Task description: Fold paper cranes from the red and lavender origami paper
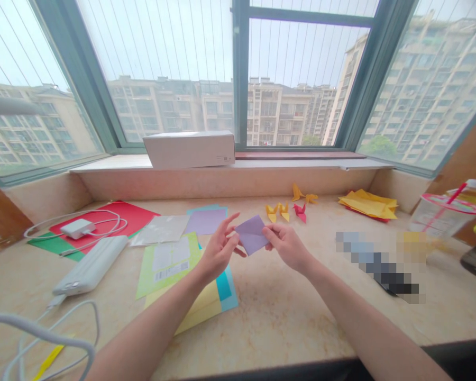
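Observation:
A folded square of purple origami paper [253, 235] is held up above the counter, with one corner pointing up and a crease across it. My right hand [287, 243] pinches its right corner between thumb and fingers. At the left corner, my left hand [219, 246] holds the paper with thumb and lower fingers, its index finger stretched out and away. Beyond the hands stand small folded paper cranes, including yellow ones [272, 213] and a pink-red one [300, 212]. A flat purple sheet [206, 221] lies behind my left hand.
Green-yellow sheets [146, 275], a clear sleeve [161, 230], red paper [137, 217] and a white power bank [91, 266] with cables lie left. At right are a yellow paper stack [368, 203], a lidded cup [440, 217] and a blurred-out dark object [381, 270]. A white box [190, 150] sits on the sill.

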Demonstrator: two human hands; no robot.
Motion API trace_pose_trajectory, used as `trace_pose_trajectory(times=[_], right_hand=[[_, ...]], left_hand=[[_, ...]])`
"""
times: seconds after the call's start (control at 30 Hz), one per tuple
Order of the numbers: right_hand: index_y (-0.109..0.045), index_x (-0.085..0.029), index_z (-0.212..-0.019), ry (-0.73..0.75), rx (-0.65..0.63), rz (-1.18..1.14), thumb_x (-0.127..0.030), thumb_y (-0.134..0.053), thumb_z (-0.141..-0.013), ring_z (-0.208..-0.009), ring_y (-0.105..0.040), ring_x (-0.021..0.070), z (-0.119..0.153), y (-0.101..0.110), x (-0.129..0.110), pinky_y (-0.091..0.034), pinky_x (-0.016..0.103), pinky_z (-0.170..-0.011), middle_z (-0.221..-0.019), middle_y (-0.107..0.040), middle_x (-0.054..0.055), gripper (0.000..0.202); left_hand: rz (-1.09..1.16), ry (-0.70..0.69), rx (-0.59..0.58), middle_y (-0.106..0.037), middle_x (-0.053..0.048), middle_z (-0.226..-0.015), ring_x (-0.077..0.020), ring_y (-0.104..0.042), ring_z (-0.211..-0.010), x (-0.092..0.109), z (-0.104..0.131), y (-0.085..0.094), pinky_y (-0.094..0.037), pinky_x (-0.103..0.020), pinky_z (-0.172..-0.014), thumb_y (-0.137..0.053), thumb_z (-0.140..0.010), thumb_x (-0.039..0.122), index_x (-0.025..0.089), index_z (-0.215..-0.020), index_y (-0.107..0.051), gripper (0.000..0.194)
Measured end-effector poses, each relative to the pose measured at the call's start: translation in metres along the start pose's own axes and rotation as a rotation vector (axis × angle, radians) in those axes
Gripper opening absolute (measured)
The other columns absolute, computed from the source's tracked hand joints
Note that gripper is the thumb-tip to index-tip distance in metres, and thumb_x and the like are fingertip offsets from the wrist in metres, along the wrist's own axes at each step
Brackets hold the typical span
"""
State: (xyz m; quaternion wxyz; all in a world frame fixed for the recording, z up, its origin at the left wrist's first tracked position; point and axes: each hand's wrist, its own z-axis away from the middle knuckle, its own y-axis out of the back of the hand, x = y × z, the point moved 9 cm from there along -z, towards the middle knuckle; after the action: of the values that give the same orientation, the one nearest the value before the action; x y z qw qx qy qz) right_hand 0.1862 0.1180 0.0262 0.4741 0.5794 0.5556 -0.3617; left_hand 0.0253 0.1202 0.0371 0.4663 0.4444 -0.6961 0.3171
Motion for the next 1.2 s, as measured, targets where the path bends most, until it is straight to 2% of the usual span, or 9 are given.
trace_pose_trajectory(times=[0.13, 0.3, 0.47, 0.57, 0.67, 0.83, 1.0, 1.1, 1.2], right_hand=[[-0.068, -0.014, -0.091, -0.031, 0.000, -0.026, -0.057, -0.062, -0.086, -0.053, -0.054, 0.0132, -0.002, 0.003, 0.005, -0.042, 0.026, -0.053, -0.061, -0.061, 0.000, 0.044], [-0.058, -0.015, -0.121, 0.031, 0.034, -0.036, -0.051, -0.059, -0.090, -0.059, -0.059, 0.0154, -0.002, 0.007, -0.001, -0.048, 0.029, -0.059, -0.069, -0.064, 0.000, 0.047], [-0.048, -0.028, -0.136, 0.201, 0.041, 0.179, -0.039, -0.065, -0.089, -0.087, -0.066, 0.0196, 0.003, 0.009, -0.015, -0.053, 0.037, -0.077, -0.112, -0.062, 0.008, 0.051], [-0.055, -0.031, -0.131, 0.310, -0.001, 0.322, -0.031, -0.068, -0.086, -0.100, -0.062, 0.0219, 0.008, 0.003, -0.023, -0.053, 0.040, -0.084, -0.126, -0.056, 0.009, 0.047], [-0.065, -0.030, -0.121, 0.343, -0.044, 0.383, -0.030, -0.069, -0.086, -0.108, -0.060, 0.0237, 0.011, -0.001, -0.025, -0.054, 0.041, -0.086, -0.130, -0.054, 0.010, 0.035], [-0.072, -0.026, -0.113, 0.288, -0.061, 0.332, -0.036, -0.069, -0.087, -0.111, -0.061, 0.0247, 0.009, 0.000, -0.024, -0.055, 0.039, -0.086, -0.129, -0.056, 0.011, 0.028], [-0.076, -0.022, -0.103, 0.171, -0.031, 0.202, -0.045, -0.068, -0.087, -0.101, -0.065, 0.0221, 0.005, 0.007, -0.018, -0.055, 0.033, -0.078, -0.122, -0.060, 0.011, 0.029], [-0.076, -0.018, -0.097, 0.164, 0.008, 0.194, -0.050, -0.064, -0.089, -0.090, -0.065, 0.0199, 0.004, 0.011, -0.019, -0.053, 0.030, -0.072, -0.106, -0.065, 0.010, 0.035], [-0.074, -0.016, -0.089, 0.140, 0.034, 0.233, -0.055, -0.057, -0.092, -0.070, -0.062, 0.0169, 0.004, 0.013, -0.018, -0.049, 0.028, -0.063, -0.077, -0.066, 0.005, 0.043]], left_hand=[[-0.068, -0.101, -0.053, -0.059, -0.009, -0.109, -0.0166, -0.062, -0.085, 0.006, 0.002, -0.005, -0.064, -0.033, -0.070, -0.060, -0.092, 0.034, 0.019, -0.117, -0.068, 0.030], [-0.118, -0.104, 0.053, -0.056, -0.010, -0.115, -0.0160, -0.062, -0.083, 0.001, 0.000, 0.003, -0.064, -0.032, -0.066, -0.069, -0.086, 0.031, 0.018, -0.111, -0.072, 0.028], [-0.040, -0.061, 0.134, -0.066, -0.006, -0.087, -0.0164, -0.066, -0.075, -0.003, -0.005, 0.013, -0.062, -0.030, -0.061, -0.066, -0.088, 0.032, 0.012, -0.109, -0.069, 0.030], [0.004, -0.007, 0.140, -0.068, -0.005, -0.074, -0.0165, -0.067, -0.073, -0.007, -0.005, 0.012, -0.062, -0.029, -0.061, -0.065, -0.088, 0.035, 0.010, -0.111, -0.066, 0.033], [0.033, 0.039, 0.127, -0.069, -0.004, -0.070, -0.0164, -0.067, -0.070, -0.010, -0.004, 0.009, -0.061, -0.029, -0.061, -0.067, -0.087, 0.037, 0.010, -0.115, -0.064, 0.039], [0.038, 0.068, 0.074, -0.068, -0.003, -0.070, -0.0168, -0.067, -0.072, -0.013, -0.003, 0.004, -0.061, -0.029, -0.062, -0.069, -0.085, 0.039, 0.011, -0.121, -0.058, 0.046], [-0.041, 0.044, 0.020, -0.067, -0.005, -0.074, -0.0176, -0.066, -0.074, -0.011, -0.002, -0.001, -0.061, -0.029, -0.060, -0.067, -0.087, 0.044, 0.010, -0.119, -0.061, 0.047], [-0.124, 0.041, 0.010, -0.067, -0.005, -0.077, -0.0177, -0.067, -0.074, -0.011, -0.001, -0.003, -0.061, -0.029, -0.059, -0.069, -0.085, 0.043, 0.011, -0.117, -0.062, 0.046], [-0.150, 0.046, 0.029, -0.066, -0.004, -0.075, -0.0167, -0.067, -0.070, -0.012, -0.001, -0.003, -0.060, -0.028, -0.057, -0.070, -0.085, 0.043, 0.012, -0.112, -0.064, 0.042]])
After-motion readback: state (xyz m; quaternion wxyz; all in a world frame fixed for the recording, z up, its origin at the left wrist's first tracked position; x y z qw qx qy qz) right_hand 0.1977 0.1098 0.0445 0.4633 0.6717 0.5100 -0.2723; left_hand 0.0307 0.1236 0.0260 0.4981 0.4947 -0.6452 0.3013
